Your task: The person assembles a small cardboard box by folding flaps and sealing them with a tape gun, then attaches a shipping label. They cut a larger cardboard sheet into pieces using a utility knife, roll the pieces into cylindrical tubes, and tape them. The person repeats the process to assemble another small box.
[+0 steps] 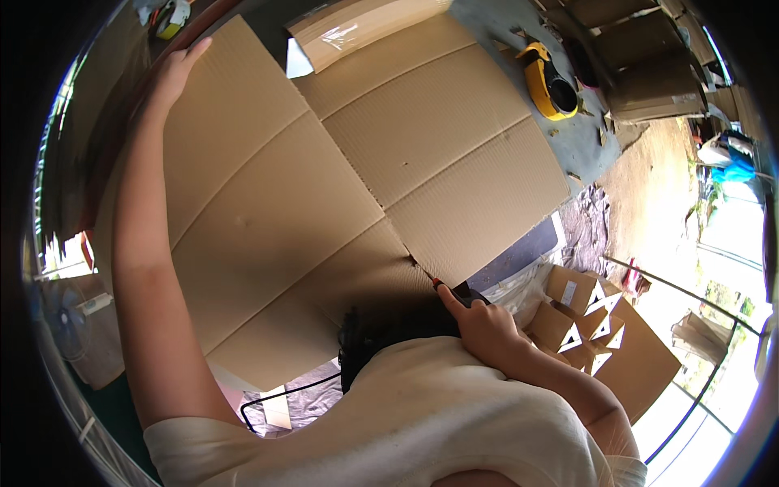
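A large flattened cardboard sheet, creased into panels, covers most of the work table; its near edge overhangs toward the person. A slit runs diagonally from the sheet's middle down to the near edge.

Left hand: arm stretched out, palm flat on the sheet's far left corner, fingers extended and held together, pressing the sheet down.

Right hand: closed in a grip round a dark-handled cutter with a red tip, forefinger laid along it. The tip sits at the near end of the slit, at the sheet's near edge; whether the blade actually touches the cardboard is hard to tell, as the spot is in shadow.

A second, smaller cardboard piece with a glossy tape strip lies across the sheet's far edge. A yellow tape dispenser rests on the table's far right part, clear of the sheet. Small folded boxes lie below the table's right side.
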Available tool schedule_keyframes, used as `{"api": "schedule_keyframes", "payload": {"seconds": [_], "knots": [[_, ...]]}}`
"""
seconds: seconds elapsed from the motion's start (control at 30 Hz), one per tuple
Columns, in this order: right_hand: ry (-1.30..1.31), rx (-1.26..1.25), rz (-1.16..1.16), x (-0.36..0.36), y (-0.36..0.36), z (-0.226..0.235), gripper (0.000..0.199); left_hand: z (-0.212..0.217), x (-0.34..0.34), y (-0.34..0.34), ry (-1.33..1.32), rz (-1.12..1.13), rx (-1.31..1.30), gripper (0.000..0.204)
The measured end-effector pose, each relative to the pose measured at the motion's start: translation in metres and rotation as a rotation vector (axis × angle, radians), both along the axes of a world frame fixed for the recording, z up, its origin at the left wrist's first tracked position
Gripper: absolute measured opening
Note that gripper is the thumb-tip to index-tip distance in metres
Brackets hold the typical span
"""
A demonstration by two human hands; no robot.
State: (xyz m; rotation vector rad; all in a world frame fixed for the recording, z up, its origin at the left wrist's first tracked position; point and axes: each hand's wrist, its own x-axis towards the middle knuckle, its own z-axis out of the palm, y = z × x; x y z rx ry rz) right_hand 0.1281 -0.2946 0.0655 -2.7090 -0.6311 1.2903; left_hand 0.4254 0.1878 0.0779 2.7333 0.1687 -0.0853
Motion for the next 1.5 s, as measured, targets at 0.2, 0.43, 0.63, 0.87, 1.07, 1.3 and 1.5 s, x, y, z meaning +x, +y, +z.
{"api": "schedule_keyframes", "payload": {"seconds": [0.2,0.43,0.63,0.87,1.07,1.3,1.5], "knots": [[0.028,0.084,-0.027,0.001,-0.001,0.004,0.063,-0.010,0.010,0.011,-0.008,0.061,0.089,0.076],[-0.048,0.112,-0.040,-0.024,-0.024,0.001,0.065,-0.017,0.010,0.015,-0.070,0.052,0.096,0.073],[0.116,0.155,-0.064,-0.008,-0.012,0.005,0.056,-0.009,0.006,-0.004,-0.066,0.154,0.171,0.077],[-0.098,0.192,-0.172,-0.033,-0.019,-0.015,0.061,0.023,0.000,-0.013,-0.087,0.121,0.239,0.079],[-0.162,0.235,-0.180,-0.043,-0.020,-0.034,0.058,0.054,-0.013,0.004,-0.127,0.159,0.277,0.080],[-0.338,0.148,-0.080,-0.082,-0.015,-0.033,0.060,0.052,-0.019,0.039,-0.166,0.149,0.474,0.081],[-0.313,0.160,-0.190,-0.105,-0.017,-0.037,0.062,0.060,-0.034,0.001,-0.181,0.137,0.336,0.080]]}}
